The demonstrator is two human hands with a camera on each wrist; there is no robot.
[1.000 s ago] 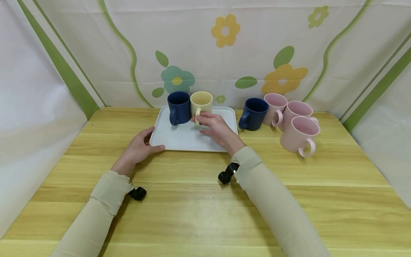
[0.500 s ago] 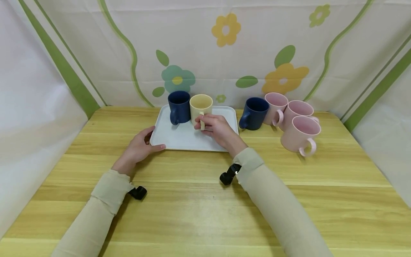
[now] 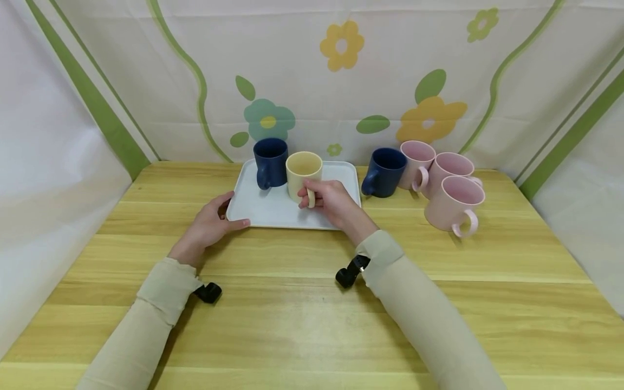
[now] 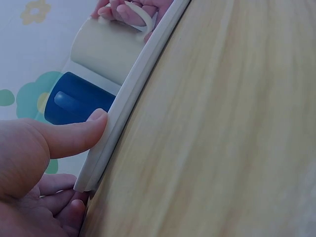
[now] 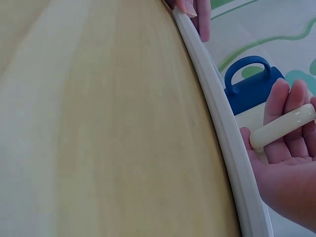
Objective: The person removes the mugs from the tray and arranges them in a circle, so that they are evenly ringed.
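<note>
Head view: we'd call it partway, with a matte navy mug [image 3: 272, 162] and a cylindrical pale-yellow mug [image 3: 298, 176] on the white rectangular tray [image 3: 265, 210], right hand [image 3: 336, 203] pinching the yellow handle, and another navy mug [image 3: 387, 174] plus three pink mugs [image 3: 450, 211] off it on the wooden counter [image 3: 292, 319]. Left wrist shows us the left hand [image 4: 29, 158] with fingers bent round the tray corner; right wrist shows the handle [image 5: 281, 127] across the fingers, mug base hidden.

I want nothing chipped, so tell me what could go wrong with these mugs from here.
The right hand holds the yellow mug by its handle, so it might tilt or slip. The blue mug on the tray stands close by and could get knocked. The left hand grips the tray; a tug might jostle both mugs.
</note>
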